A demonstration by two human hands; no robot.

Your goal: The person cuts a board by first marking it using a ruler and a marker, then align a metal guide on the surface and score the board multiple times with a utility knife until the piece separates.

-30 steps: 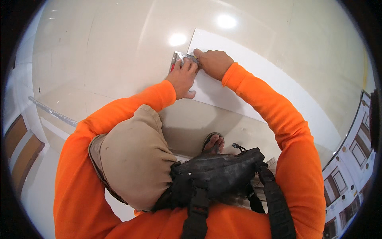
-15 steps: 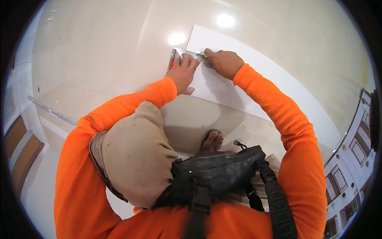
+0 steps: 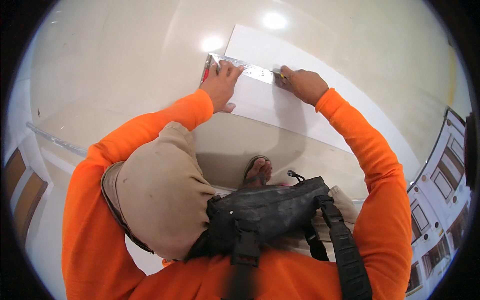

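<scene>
We look down on a glossy beige floor (image 3: pixel 125 65) bearing two bright reflections (image 3: pixel 274 20). Our left hand (image 3: pixel 218 87) spreads its fingers over one metal square (image 3: pixel 257 72), partly hiding its red-marked end; the blade lies across the left part of one white panel (image 3: pixel 320 102). Our right hand (image 3: pixel 306 84) closes around one small tool (image 3: pixel 283 76) beside the blade's right end; only a yellow bit shows, so we cannot tell its kind. Nearer us, one sandalled foot (image 3: pixel 258 169) shows, while one bent knee (image 3: pixel 157 190) and one black bag (image 3: pixel 270 207) block our view.
</scene>
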